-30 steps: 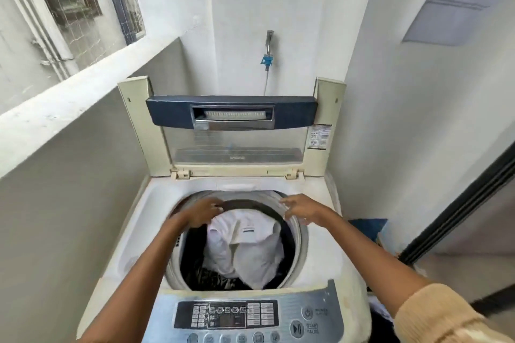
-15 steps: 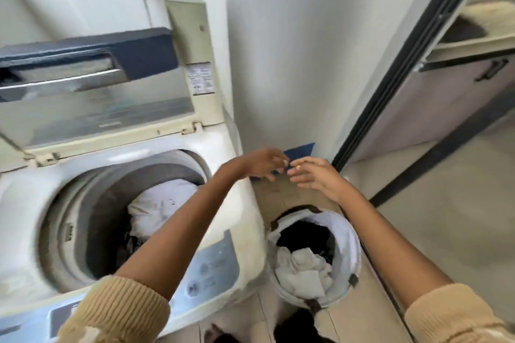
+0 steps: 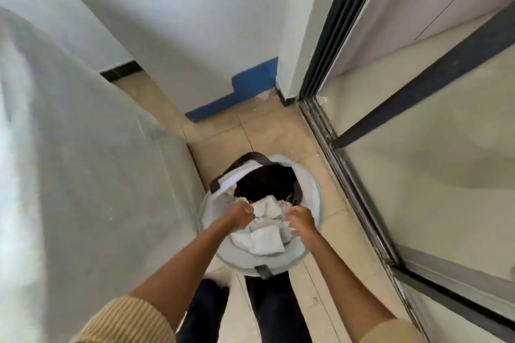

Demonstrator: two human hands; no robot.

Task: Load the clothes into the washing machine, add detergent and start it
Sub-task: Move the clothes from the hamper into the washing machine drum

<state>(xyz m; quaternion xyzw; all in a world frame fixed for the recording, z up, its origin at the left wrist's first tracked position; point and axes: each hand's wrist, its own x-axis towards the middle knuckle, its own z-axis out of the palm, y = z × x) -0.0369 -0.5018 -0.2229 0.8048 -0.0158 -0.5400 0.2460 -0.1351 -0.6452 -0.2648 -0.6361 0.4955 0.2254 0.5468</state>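
While the laundry basket (image 3: 313, 192) is sitting at lower centre of the frame, the left hand (image 3: 242, 214) and right hand (image 3: 302, 221), a little apart, are each gripping the white clothes (image 3: 266, 239) inside it, beside the washing machine (image 3: 83, 175) filling the left side.

Head view, looking straight down. Round pale laundry basket (image 3: 316, 192) stands on the tiled floor (image 3: 267, 131), just beside the washing machine (image 3: 97, 175), whose white side panel fills the left of frame, blurred. Both hands are inside the basket: left hand (image 3: 242, 216) and right hand (image 3: 301, 220), fingers curled, each gripping a bunch of the white clothes (image 3: 264, 239). Dark garment (image 3: 264, 181) lies at the far side of the basket, behind the white pile. Black handle (image 3: 250, 157) sits on the far rim, black strap (image 3: 263, 271) on the near rim. Blue skirting patch (image 3: 250, 86) runs along the wall base beyond. Dark sliding-door frame (image 3: 348, 175) on the right. Beige ribbed sleeve (image 3: 125, 320) on the left arm, dark trouser legs (image 3: 276, 309) below the basket.
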